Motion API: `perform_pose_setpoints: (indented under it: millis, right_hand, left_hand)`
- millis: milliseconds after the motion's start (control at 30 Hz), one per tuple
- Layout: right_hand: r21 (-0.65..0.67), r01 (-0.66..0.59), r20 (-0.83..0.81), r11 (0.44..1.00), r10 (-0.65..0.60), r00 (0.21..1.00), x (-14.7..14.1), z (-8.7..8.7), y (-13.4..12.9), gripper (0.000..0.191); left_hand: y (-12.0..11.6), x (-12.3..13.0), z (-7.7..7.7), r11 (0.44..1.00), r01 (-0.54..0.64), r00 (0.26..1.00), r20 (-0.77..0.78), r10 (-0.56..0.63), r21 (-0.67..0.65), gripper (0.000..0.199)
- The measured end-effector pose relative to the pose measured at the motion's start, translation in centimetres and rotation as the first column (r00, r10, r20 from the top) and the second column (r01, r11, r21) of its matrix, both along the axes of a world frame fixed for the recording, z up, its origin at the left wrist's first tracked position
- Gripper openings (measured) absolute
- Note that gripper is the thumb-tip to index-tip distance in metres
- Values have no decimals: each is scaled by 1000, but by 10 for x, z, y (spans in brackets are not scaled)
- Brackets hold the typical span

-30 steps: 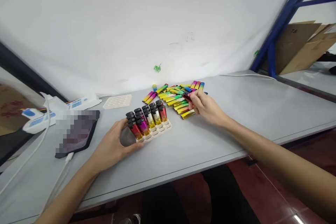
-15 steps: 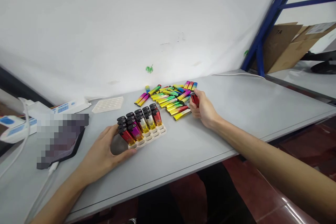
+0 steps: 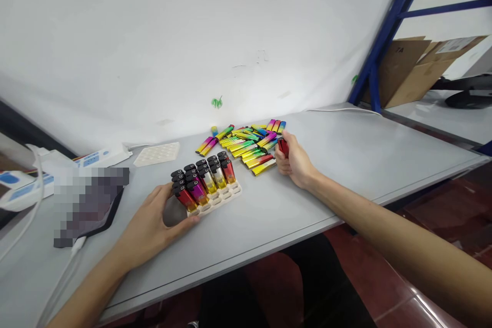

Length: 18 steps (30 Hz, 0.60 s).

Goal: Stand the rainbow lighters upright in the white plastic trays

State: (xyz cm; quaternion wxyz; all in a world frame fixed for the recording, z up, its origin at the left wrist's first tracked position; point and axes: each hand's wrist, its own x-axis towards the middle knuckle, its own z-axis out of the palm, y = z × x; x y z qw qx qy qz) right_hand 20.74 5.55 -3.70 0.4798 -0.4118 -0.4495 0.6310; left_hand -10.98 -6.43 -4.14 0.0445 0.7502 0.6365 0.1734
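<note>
Likely a workshop or packing station: plain grey bench [image 3: 338, 164] against a marked white wall [image 3: 154, 46], many lighters [image 3: 244, 149] heaped at twelve o'clock. Blue frame [image 3: 384, 38] and cardboard cartons [image 3: 421, 79] at two; power strip [image 3: 102, 156] at ten; red tiled floor [image 3: 365, 266] at four.

Here comes your left forearm [image 3: 96, 284], bare, in from 8 o'clock, running up toward 2. Your left hand [image 3: 149, 228] is down at 8, thumb [image 3: 182, 228] aimed at 2 o'clock, the fingers [image 3: 163, 192] toward 1, a wide C between them, fingertips hidden. Over to your right forearm [image 3: 384, 230]: bare too, stretching from 4 o'clock toward 10. Wrist [image 3: 313, 179] near enough straight, and your right hand [image 3: 298, 164], just past 3, is curled into a firm grip, thumb [image 3: 288, 137] on top! Your dark-clad legs [image 3: 334, 287] fill 5 to 6.
</note>
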Motion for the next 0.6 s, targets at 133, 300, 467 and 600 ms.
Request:
perform_pose_setpoints:
  millis: [133, 300, 467, 600]
  right_hand:
    - [12, 12, -6, 1000, -12, 1000, 0, -2, 2, 49]
    - [4, 26, 4, 1000, -26, 1000, -1, -4, 4, 49]
    - [159, 64, 112, 985, -83, 990, -2, -9, 2, 54]
    - [564, 77, 310, 822, -298, 903, -3, -11, -3, 39]
  left_hand:
    - [-1, 1, 1, 1000, -7, 1000, 1, 7, -9, 59]
    - [-1, 3, 1, 1000, -12, 1000, 6, 12, -5, 60]
    - [0, 1, -1, 1000, 7, 999, 37, -8, 21, 63]
    - [2, -1, -3, 999, 27, 998, 52, -28, 28, 70]
